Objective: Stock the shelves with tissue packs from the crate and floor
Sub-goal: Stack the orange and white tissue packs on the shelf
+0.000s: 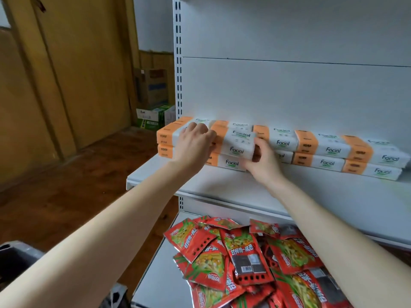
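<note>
On the white shelf (222, 185), my left hand (195, 143) and right hand (264, 162) gripped a tissue pack (239, 142) by its ends, fingers (206, 132) curled round it, atop the row of stacked packs (329, 152).

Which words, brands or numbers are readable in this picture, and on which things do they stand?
"Facial": printed on each tissue pack on the upper shelf.
Orange ends of the packs: small print, too blurred to read.
Red snack packets: large Chinese characters and a barcode, too blurred to read with certainty.
Cardboard boxes on the floor: print unreadable.
</note>
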A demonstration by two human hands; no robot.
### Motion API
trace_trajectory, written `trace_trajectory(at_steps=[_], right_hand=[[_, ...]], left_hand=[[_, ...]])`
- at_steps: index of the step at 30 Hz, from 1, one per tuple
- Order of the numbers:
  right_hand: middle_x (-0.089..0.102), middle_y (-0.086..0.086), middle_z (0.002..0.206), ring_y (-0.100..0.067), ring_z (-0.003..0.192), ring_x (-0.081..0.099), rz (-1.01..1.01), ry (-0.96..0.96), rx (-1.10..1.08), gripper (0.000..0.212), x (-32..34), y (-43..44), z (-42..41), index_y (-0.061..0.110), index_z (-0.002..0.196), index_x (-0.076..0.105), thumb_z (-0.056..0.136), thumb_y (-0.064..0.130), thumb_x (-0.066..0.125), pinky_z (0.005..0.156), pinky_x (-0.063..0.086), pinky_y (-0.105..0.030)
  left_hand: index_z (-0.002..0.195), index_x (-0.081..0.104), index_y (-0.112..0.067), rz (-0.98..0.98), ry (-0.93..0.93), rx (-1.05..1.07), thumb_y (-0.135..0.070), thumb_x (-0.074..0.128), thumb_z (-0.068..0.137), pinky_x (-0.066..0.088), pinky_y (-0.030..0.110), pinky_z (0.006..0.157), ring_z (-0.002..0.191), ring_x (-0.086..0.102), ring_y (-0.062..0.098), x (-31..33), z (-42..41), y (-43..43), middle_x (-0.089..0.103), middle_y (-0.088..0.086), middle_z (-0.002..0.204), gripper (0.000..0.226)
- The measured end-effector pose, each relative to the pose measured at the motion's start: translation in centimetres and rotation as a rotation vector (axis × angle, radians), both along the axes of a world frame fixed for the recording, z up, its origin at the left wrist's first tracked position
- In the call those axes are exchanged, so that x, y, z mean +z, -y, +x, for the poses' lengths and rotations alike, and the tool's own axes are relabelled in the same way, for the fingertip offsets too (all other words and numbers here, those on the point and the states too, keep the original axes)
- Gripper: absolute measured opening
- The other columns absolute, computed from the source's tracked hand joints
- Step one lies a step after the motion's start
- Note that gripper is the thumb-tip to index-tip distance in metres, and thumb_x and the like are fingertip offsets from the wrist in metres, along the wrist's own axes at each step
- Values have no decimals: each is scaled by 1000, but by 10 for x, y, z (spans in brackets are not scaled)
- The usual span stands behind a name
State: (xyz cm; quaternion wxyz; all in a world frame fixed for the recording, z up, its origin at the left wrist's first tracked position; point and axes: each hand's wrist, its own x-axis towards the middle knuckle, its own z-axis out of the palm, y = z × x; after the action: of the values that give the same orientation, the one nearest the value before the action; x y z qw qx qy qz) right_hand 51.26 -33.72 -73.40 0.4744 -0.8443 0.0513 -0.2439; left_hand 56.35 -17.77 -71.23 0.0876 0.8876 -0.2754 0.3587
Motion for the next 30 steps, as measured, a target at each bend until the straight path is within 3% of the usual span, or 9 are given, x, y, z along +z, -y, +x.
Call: trace_trajectory(at_steps=[3, 6, 9, 17, 23, 26, 30], right_hand=[[57, -12, 126, -28, 116, 54, -79, 7, 16, 66, -9, -1, 6, 8, 131, 44, 71, 1, 72, 101, 43, -43], [44, -10, 141, -24, 130, 42, -151, 8, 4, 83, -11, -2, 8, 11, 143, 29, 72, 4, 73, 109, 34, -34], [38, -8, 146, -22, 134, 36, -225, 5, -16, 86, -12, -2, 9, 13, 146, 22, 76, 4, 71, 106, 30, -27], [34, -7, 149, -22, 136, 33, -223, -24, -38, 78, -12, 0, 14, 13, 146, 23, 81, 2, 64, 107, 28, -27], [47, -7, 136, -26, 125, 44, -179, 32, -167, 73, -7, -7, -5, 10, 139, 34, 75, 11, 70, 104, 37, -36], [54, -11, 123, -26, 116, 49, -186, 187, -239, 52, -3, -28, -26, 4, 124, 48, 77, 12, 69, 96, 37, -29], [58, -8, 105, -19, 97, 54, -111, 310, -46, 31, -7, -85, -51, 5, 108, 57, 80, 11, 68, 78, 40, -20]], left_hand=[[105, 67, -8, 23, 89, 20, -19, 88, 52, 45, 54, 90, 107, 59, 37, -11, 3, -10, 64, 18, 113, 58], [113, 64, -9, 99, 130, 21, -22, 93, 41, 37, 67, 90, 111, 58, 39, -17, 6, -18, 63, 20, 116, 78], [113, 64, -11, 104, 75, 24, -22, 92, 43, 35, 69, 90, 111, 58, 41, -22, 8, -19, 63, 21, 113, 76], [114, 62, -9, 17, -3, 6, -17, 87, 54, 38, 64, 93, 109, 55, 43, -28, 14, -16, 61, 22, 111, 65], [124, 55, -10, -43, -42, 31, -17, 79, 70, 32, 56, 101, 119, 47, 41, -28, 2, -16, 55, 21, 125, 60], [118, 59, -7, -180, -19, 12, -23, 73, 75, 41, 50, 94, 111, 52, 41, -30, -18, -26, 59, 20, 118, 48], [107, 64, -4, -411, 10, -10, -22, 61, 78, 48, 41, 78, 99, 58, 36, -44, -56, -60, 64, 17, 106, 34]])
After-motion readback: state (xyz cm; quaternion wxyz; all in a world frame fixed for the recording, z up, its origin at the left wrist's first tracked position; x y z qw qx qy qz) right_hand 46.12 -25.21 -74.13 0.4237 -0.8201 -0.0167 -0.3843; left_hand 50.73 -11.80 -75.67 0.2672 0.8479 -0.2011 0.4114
